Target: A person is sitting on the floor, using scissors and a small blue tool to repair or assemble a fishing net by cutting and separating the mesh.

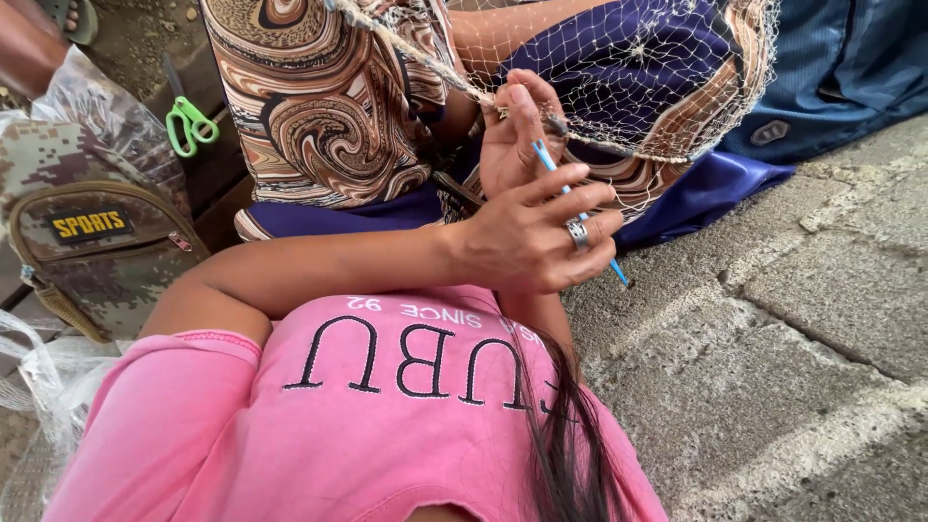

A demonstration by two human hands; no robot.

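The fingers of the left hand are curled together around a thin blue needle, which runs slantwise through the fist and sticks out below it over the stone floor. A ring sits on one of those fingers. Just above, touching the left hand, the right hand stands upright with its thumb and fingertips pinched on the corded edge of a pale net. The upper end of the needle lies against this hand, right at the pinched edge.

The net spreads up and to the right, draped over a lap in patterned brown cloth and dark blue cloth. Below the hands is the person's own pink shirt with a strand of dark hair across it.

To the left, well apart from the hands, a camouflage bag stands with its pocket zipped shut, so what it holds cannot be told. A clear plastic bag lies crumpled over its top; its contents are not clear. Green-handled scissors lie beside it on a dark board. A blue bag rests at the upper right.
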